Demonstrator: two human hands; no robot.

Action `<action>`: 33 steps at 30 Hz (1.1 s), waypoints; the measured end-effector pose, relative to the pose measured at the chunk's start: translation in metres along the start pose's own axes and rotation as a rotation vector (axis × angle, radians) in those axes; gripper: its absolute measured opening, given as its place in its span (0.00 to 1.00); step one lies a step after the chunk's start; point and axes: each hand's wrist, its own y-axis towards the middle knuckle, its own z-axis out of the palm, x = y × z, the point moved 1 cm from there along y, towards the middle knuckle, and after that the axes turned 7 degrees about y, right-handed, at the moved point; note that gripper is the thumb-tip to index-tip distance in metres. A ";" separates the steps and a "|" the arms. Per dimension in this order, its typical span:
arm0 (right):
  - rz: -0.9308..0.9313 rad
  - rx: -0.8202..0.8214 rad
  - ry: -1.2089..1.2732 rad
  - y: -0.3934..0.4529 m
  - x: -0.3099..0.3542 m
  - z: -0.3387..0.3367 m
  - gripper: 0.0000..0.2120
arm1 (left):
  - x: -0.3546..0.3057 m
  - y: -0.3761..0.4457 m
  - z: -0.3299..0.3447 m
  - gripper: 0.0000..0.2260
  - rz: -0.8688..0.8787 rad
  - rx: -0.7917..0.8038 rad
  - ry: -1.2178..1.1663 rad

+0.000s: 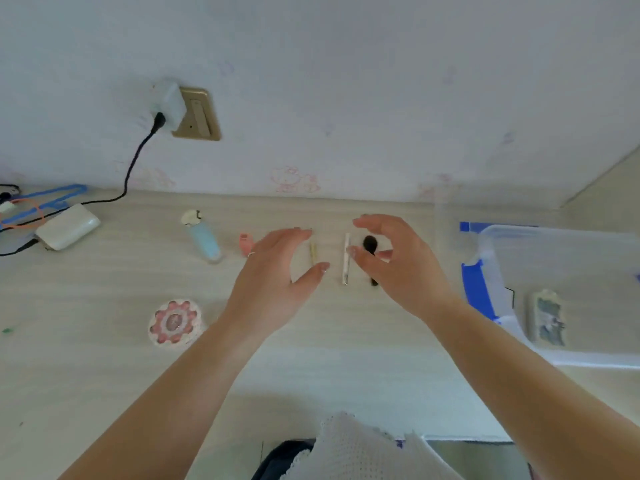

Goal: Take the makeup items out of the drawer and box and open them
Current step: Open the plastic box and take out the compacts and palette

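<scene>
On the desk (104,358), at about 12 o'clock from the person, both hands are hovering over a short row of slim makeup items. The left hand (277,271) is spreading wide and holding nothing, its thumb and fingers curving around, but seemingly not touching, a yellowish stick (313,253). The right hand (391,261) is also gaping and empty, its thumb tip hanging just beside a white stick (346,259), with a black brush (370,249) lying partly under its palm. All three items are lying with their long axes running 12 to 6 o'clock, parallel and near each other. The white stick is sitting between the two hands, at 9 o'clock from the right thumb and 3 o'clock from the left thumb; the right hand is looking nearer, so a pinch across the stick's narrow width would likely suit. Further out at 9 o'clock, a blue tube (204,242), a pink piece (246,242) and a round flowered compact (175,322) are resting on the desk. At 3 o'clock, a clear box (554,355) is sitting with one patterned item (547,318) lying inside.
</scene>
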 end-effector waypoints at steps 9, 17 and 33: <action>0.137 -0.153 -0.058 -0.050 -0.084 -0.185 0.14 | -0.162 0.023 0.084 0.20 0.091 0.030 -0.092; 0.455 0.167 -0.407 -0.044 -0.166 -0.278 0.12 | -0.271 0.046 0.183 0.26 -0.073 0.415 -0.264; 0.834 0.567 -0.468 -0.020 -0.243 -0.252 0.16 | -0.261 0.073 0.259 0.21 -0.356 0.831 0.399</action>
